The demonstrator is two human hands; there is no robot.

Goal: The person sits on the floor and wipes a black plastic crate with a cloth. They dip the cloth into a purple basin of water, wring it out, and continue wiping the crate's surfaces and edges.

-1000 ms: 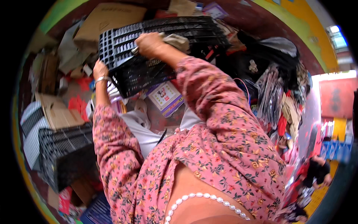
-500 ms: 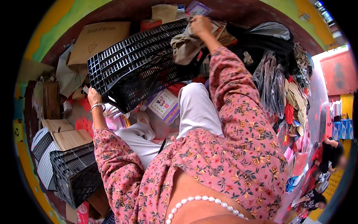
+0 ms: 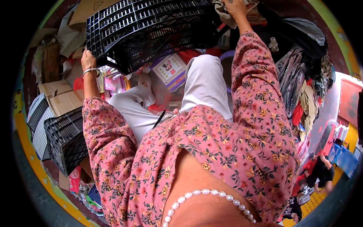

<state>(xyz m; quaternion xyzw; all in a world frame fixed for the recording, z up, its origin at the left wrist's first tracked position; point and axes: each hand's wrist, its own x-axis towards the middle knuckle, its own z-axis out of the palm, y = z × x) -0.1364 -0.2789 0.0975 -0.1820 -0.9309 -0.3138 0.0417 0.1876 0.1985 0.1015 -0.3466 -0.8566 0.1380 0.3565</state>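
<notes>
A large black plastic crate (image 3: 151,22) with slatted sides lies tilted across the upper part of the picture. My left hand (image 3: 88,60) is closed on its left edge, with a bracelet at the wrist. Over at the crate's right end, my right hand (image 3: 235,9) is closed on a grey-brown cloth (image 3: 226,17), which lies against the crate. Part of the cloth and the far side of the crate are out of the picture. Below the crate, a purple-edged printed board (image 3: 170,72) lies on the ground beside my knee.
Flattened cardboard (image 3: 68,102) and a second black crate (image 3: 66,132) are on my left. To the right hang bundles of clear plastic wrapping (image 3: 293,79) beside brown paper (image 3: 309,106). Two people are at the lower right, one a person in black (image 3: 320,172).
The crate and both hands now appear higher in the picture as the view has shifted. My right hand with the cloth has moved right, to the crate's end. My left hand keeps its grip.
</notes>
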